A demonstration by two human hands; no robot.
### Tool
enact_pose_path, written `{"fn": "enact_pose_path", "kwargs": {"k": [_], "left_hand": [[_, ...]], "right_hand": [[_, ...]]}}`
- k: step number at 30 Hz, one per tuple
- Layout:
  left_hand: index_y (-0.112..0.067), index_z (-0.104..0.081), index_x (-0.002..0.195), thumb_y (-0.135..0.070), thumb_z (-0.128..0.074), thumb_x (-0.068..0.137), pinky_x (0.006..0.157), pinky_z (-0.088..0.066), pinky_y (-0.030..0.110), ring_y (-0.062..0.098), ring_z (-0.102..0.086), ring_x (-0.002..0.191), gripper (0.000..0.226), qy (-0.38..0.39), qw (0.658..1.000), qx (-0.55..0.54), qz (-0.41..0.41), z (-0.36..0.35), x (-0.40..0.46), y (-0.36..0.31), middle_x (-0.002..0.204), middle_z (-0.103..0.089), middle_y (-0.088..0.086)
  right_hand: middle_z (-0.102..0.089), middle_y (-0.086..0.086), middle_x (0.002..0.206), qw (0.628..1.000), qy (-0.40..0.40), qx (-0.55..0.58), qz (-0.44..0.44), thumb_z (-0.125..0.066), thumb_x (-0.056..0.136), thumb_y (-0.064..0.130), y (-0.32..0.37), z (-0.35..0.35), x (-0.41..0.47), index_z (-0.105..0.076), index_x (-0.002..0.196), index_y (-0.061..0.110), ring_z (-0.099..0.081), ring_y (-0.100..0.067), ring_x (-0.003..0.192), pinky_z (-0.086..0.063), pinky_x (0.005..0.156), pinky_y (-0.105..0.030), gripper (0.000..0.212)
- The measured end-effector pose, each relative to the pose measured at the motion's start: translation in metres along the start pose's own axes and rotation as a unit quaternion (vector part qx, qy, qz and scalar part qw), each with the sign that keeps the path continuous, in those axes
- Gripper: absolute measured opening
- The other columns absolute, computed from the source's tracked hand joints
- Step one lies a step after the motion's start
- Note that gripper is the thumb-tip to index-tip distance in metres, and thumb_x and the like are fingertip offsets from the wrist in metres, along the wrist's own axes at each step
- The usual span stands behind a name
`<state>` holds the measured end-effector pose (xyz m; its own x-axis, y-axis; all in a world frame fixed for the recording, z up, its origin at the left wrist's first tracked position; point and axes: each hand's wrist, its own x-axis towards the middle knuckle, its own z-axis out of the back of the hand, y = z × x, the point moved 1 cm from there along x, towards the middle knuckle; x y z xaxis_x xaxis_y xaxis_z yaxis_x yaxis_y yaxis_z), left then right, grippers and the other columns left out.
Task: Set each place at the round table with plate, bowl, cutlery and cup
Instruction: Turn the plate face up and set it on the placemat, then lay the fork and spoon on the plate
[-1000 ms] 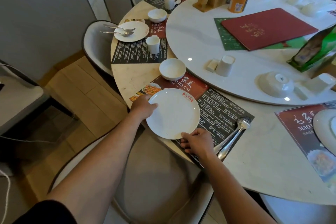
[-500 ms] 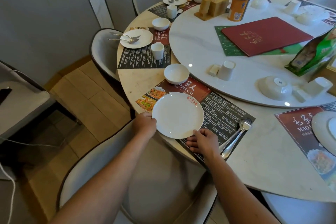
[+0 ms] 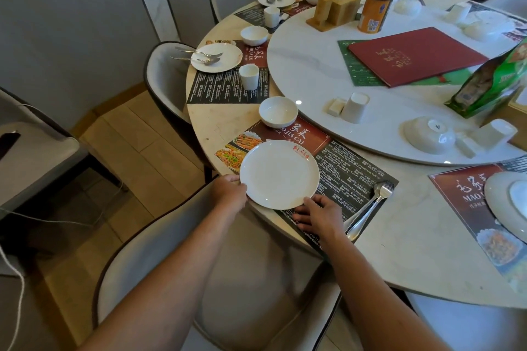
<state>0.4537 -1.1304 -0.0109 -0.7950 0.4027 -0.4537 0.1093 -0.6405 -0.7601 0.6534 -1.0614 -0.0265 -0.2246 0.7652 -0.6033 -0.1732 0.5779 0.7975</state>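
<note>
Head view: plate [image 3: 278, 174] & bowl [image 3: 278, 111] both empty.

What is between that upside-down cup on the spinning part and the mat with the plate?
Nothing visible blocks it. The upside-down cup stands on the turntable; the placemat between bowl and fork lies bare.

We see a round marble table [image 3: 422, 259] with a raised white turntable [image 3: 319, 71] at its centre. Printed placemats [image 3: 339, 162] lie around its rim, and a white bowl [image 3: 278, 111] sits partly on the bare marble. On the turntable rest a red menu [image 3: 416, 55], upturned cups and an orange can [image 3: 373, 10].
</note>
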Motion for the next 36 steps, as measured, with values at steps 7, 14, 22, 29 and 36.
{"fn": "enact_pose_path", "kwargs": {"k": [7,14,22,29,36], "left_hand": [[-0.026,-0.060,0.133,-0.029,-0.058,0.099,0.078,-0.056,0.031,0.020,-0.063,0.110,0.034,-0.044,0.938,0.237,-0.248,-0.002,-0.060,-0.013,0.127,-0.064,-0.001],[-0.024,-0.071,0.108,-0.037,-0.054,0.099,0.073,-0.052,0.035,0.021,-0.063,0.093,0.023,0.058,0.827,0.343,-0.442,-0.073,-0.138,-0.023,0.102,-0.068,-0.003],[-0.020,-0.069,0.105,-0.045,-0.060,0.096,0.072,-0.052,0.037,0.027,-0.065,0.093,0.029,0.083,0.813,0.390,-0.425,-0.170,-0.158,-0.042,0.100,-0.068,0.002],[-0.016,-0.068,0.099,-0.031,-0.066,0.095,0.071,-0.053,0.036,0.027,-0.067,0.089,0.016,0.063,0.805,0.435,-0.398,-0.214,-0.162,-0.054,0.097,-0.067,0.004],[-0.011,-0.067,0.100,-0.015,-0.056,0.098,0.063,-0.041,0.035,0.030,-0.067,0.088,0.012,0.050,0.804,0.460,-0.374,-0.219,-0.165,-0.061,0.100,-0.069,0.007]], "right_hand": [[-0.074,0.002,0.103,0.917,-0.133,-0.337,0.165,-0.057,0.097,0.028,0.021,0.028,-0.025,-0.060,0.129,0.023,-0.069,-0.013,0.082,-0.059,0.077,-0.038,0.032],[-0.060,-0.003,0.129,0.825,-0.261,-0.447,0.227,-0.048,0.099,0.028,0.016,0.108,-0.036,-0.060,0.130,0.024,-0.055,-0.025,0.118,-0.045,0.090,-0.037,0.033],[-0.059,-0.002,0.134,0.786,-0.209,-0.546,0.200,-0.045,0.098,0.024,0.015,0.178,0.005,-0.063,0.129,0.019,-0.054,-0.026,0.117,-0.047,0.089,-0.036,0.036],[-0.065,-0.003,0.119,0.743,-0.146,-0.596,0.268,-0.050,0.093,0.021,0.019,0.202,0.024,-0.072,0.113,0.019,-0.059,-0.025,0.104,-0.052,0.080,-0.037,0.030],[-0.068,-0.005,0.112,0.751,-0.115,-0.584,0.287,-0.056,0.088,0.018,0.023,0.210,0.027,-0.075,0.104,0.015,-0.061,-0.028,0.099,-0.052,0.075,-0.036,0.025]]}}
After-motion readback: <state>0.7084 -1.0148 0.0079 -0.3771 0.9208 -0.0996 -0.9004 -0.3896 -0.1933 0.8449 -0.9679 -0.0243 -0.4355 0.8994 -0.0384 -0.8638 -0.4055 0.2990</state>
